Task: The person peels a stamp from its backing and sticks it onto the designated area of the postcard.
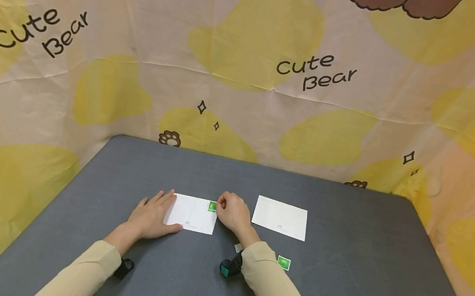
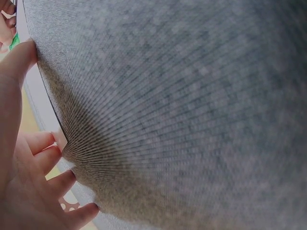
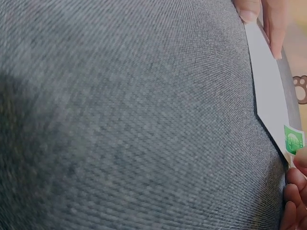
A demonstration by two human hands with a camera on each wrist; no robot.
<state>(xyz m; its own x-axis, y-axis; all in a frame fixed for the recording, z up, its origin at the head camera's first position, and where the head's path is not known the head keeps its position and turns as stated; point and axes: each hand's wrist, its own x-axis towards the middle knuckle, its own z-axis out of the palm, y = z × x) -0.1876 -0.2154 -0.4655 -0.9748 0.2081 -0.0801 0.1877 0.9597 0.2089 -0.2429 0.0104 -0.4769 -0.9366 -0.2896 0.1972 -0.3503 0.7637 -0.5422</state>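
A white postcard (image 1: 193, 216) lies on the table in front of me, with faint print at its lower edge. My left hand (image 1: 153, 217) rests on its left end, thumb on the near edge and fingers spread, as the left wrist view also shows. At the card's upper right corner is a green postage stamp (image 1: 212, 206) with a pale border. My right hand (image 1: 232, 212) has its fingers curled there. In the right wrist view, its thumb and finger pinch the edge of the stamp (image 3: 293, 139). How much of the stamp touches the card I cannot tell.
A second white postcard (image 1: 281, 218) lies to the right on the grey table (image 1: 353, 272). Another green stamp (image 1: 283, 263) lies by the right forearm. A small pale piece (image 1: 238, 247) is partly hidden beside the right wrist. A patterned cloth (image 1: 255, 41) hangs behind the table.
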